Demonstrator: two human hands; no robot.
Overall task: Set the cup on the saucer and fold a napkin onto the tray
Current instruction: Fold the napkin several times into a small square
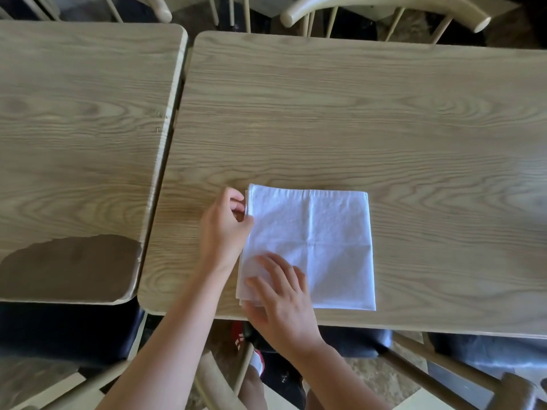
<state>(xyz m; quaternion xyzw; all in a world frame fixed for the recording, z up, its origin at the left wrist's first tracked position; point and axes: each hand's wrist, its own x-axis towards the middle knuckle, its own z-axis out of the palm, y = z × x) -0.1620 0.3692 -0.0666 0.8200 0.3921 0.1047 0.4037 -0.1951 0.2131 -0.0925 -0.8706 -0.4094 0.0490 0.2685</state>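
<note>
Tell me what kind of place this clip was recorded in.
Probably a dining area, perhaps a café or canteen. Two wood-grain laminate tables stand side by side, pale spindle-back chairs line the far side, and a white napkin lies under the left hand and right hand.

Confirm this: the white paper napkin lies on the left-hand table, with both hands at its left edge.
Wrong table. The head view shows the white paper napkin lying on the right-hand wood-grain table, near its front edge. The rest holds: the left hand pinches the napkin's left edge and the right hand presses its near-left corner.
</note>
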